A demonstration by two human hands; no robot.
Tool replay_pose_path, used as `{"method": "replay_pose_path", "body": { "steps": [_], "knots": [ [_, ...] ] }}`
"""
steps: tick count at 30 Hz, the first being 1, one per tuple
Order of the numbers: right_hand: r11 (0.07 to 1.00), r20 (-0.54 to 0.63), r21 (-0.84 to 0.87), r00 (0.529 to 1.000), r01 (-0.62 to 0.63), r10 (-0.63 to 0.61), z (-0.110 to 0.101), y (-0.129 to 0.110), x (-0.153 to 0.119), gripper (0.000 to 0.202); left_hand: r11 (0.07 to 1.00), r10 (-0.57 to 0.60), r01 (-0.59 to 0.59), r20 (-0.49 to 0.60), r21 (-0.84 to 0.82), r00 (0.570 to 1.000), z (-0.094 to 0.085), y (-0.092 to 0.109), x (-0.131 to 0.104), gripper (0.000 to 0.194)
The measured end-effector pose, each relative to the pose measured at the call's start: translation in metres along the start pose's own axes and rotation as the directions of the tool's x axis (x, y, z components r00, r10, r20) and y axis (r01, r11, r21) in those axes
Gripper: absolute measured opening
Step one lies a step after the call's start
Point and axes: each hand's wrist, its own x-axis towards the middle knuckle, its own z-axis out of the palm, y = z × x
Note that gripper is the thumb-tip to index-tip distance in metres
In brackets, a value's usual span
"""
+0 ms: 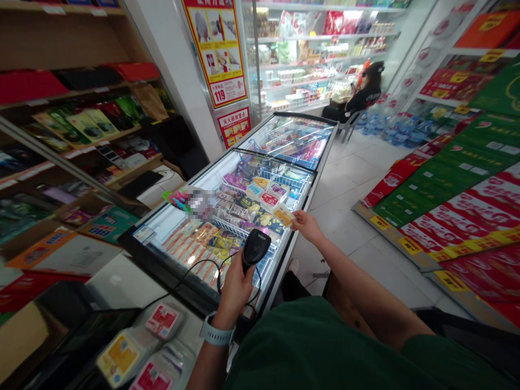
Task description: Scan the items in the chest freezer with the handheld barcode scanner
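My left hand, with a pale watch strap on its wrist, is wrapped round the handle of a black barcode scanner. The scanner's head points away from me over the chest freezer, and its black cable loops back to the left. Between thumb and fingers, my right hand grips the near edge of a yellow-labelled plastic tub at the freezer's right side. Just beyond it, several similar tubs with red, blue and purple labels sit together on the glass lid.
The chest freezer holds packaged goods in wire baskets. More labelled tubs stand on the counter at lower left. Colourful packets lie on the freezer's left edge. Green and red cartons are stacked at right. A person sits beyond the freezer.
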Motion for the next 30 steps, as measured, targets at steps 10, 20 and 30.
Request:
{"method": "replay_pose_path", "body": {
  "steps": [10,20,30],
  "knots": [
    [0.997,-0.063,0.007,0.995,0.081,-0.08,-0.005,-0.013,0.014,0.036,1.0,0.001,-0.001,-0.004,-0.013,1.0,0.001,0.001,0.001,0.051],
    [0.872,-0.069,-0.446,0.964,0.2,-0.256,-0.008,-0.027,0.023,0.022,1.0,0.005,-0.005,0.008,-0.01,1.0,0.001,0.001,0.001,0.051],
    [0.844,-0.04,-0.492,0.963,0.214,-0.267,-0.002,-0.036,0.027,0.021,1.0,-0.001,0.001,-0.017,-0.017,1.0,0.001,0.003,0.001,0.046]
  ]
}}
